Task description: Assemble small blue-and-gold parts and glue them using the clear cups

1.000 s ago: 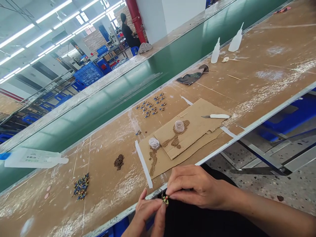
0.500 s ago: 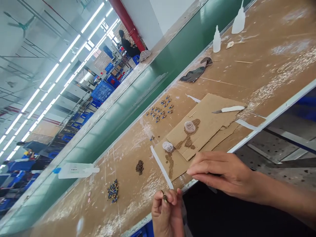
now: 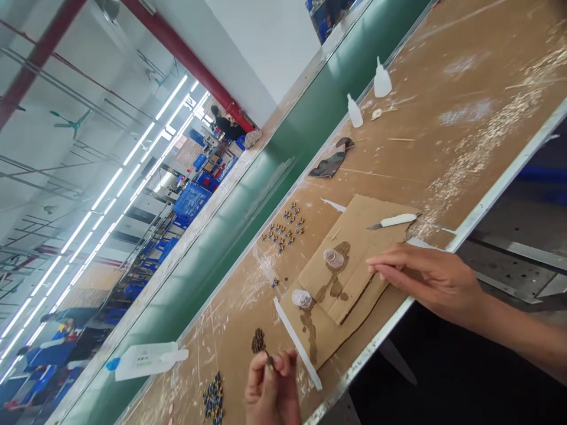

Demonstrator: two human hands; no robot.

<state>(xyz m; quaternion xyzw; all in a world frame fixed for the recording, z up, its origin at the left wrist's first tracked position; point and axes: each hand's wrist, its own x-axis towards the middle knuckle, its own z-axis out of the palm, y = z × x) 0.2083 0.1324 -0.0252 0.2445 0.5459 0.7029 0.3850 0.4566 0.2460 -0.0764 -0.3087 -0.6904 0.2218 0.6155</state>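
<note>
The left hand [image 3: 272, 386] has a narrow, closed grip: thumb and forefinger pinch a small dark piece [image 3: 270, 361], while the other fingers curl in beside them. The piece sits right at the fingertips with its end poking up past them; its finer shape is too small and blurred to tell. The hand is raised at the near side of the counter [image 3: 411, 171], and in the head view the piece appears just below a heap of dark brown bits [image 3: 258, 340]. A pile of small blue-and-yellow figures [image 3: 213, 396] lies near it, to the left

The right hand [image 3: 429, 277] is well apart from the left, over the near edge of the cardboard [image 3: 367, 218]. Its grip is narrow, thumb and forefinger tips close together; I cannot tell whether they meet or pinch anything. Near these fingertips are a white-handled knife [image 3: 398, 220] and a small clear cup [image 3: 333, 258], both on the cardboard. A second clear cup [image 3: 302, 299] stands between the two hands, nearer the left, close to a white tape strip [image 3: 296, 342]. Farther off, more figures [image 3: 283, 228] are spread out in a loose group
</note>
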